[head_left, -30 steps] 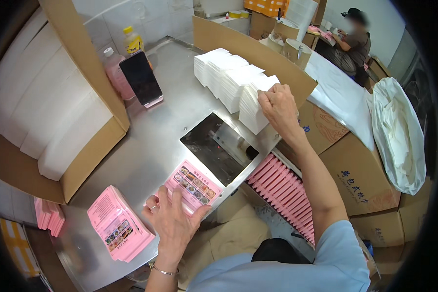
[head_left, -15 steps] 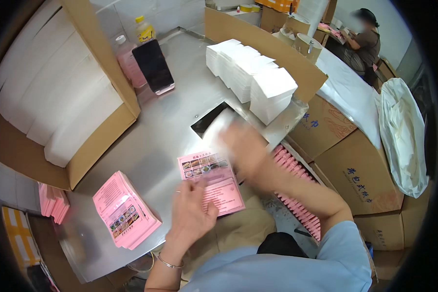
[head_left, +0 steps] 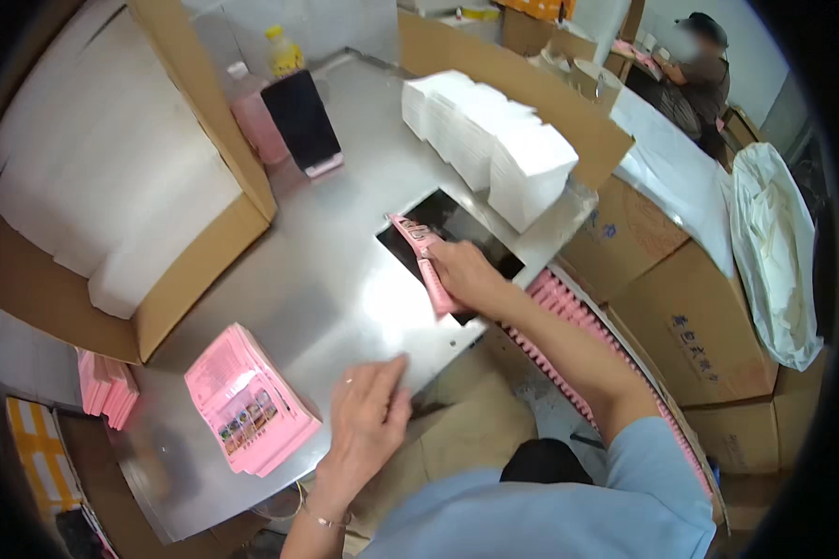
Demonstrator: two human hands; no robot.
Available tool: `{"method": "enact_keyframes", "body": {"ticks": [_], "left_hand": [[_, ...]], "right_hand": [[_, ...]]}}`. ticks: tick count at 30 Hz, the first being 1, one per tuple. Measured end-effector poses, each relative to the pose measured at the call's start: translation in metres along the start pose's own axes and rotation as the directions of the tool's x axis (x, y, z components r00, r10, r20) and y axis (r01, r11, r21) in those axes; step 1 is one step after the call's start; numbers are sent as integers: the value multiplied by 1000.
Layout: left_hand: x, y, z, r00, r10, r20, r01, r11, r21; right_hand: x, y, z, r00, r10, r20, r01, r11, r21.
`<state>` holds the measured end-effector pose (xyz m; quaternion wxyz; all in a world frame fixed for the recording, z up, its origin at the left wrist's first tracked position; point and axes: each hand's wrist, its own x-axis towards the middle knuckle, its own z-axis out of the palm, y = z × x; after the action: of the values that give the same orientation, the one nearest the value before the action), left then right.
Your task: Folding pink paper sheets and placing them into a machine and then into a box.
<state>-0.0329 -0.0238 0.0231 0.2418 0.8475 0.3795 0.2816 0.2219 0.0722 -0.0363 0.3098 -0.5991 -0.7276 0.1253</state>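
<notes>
My right hand (head_left: 471, 278) is closed around a pink printed packet (head_left: 427, 265), pinched at its middle and tilted on edge. The packet is above a dark rectangle (head_left: 480, 238) in the metal tabletop; whether that is a hole or a plate I cannot tell. By the table's front edge, my left hand (head_left: 371, 410) holds nothing, its fingers loosely stretched and a little apart. To its left lies a stack of flat pink printed sleeves (head_left: 242, 396). Beyond the dark rectangle stand piles of folded white paper napkins (head_left: 485, 135).
A large carton (head_left: 200, 270) of white paper stands at left, beside a phone (head_left: 301, 121) on a stand and two bottles. Pink packets fill a long box (head_left: 555, 303) below the table's right edge. Brown cartons (head_left: 694, 326) are stacked at right. Another person (head_left: 699, 79) sits far back.
The pink packet has gone from under my left hand into my right hand, over the dark rectangle. The white bundle in my right hand is no longer visible. My left hand rests apart from the packet.
</notes>
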Motion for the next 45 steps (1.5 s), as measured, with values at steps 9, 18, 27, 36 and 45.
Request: {"method": "enact_keyframes", "body": {"ticks": [9,18,27,36,45], "left_hand": [[-51,-30,-89,835,-114,-539,336,881,334],[-68,-62,-104,867,-364,-341,483,781,395],[-57,-65,-109,904,-169,-393,386,720,577],[30,-10,18,984,25,-179,63,881,469],[27,-6,30,991,93,-93,-80,987,137]], "right_hand": [[-69,25,-89,933,18,-359,-162,912,-376],[-51,41,-92,936,53,-347,-120,977,-174],[27,21,-116,801,-211,-560,-180,807,-562],[19,37,-119,850,-144,-506,-117,886,-448],[-26,-31,-58,790,-530,-307,414,832,-370]]}}
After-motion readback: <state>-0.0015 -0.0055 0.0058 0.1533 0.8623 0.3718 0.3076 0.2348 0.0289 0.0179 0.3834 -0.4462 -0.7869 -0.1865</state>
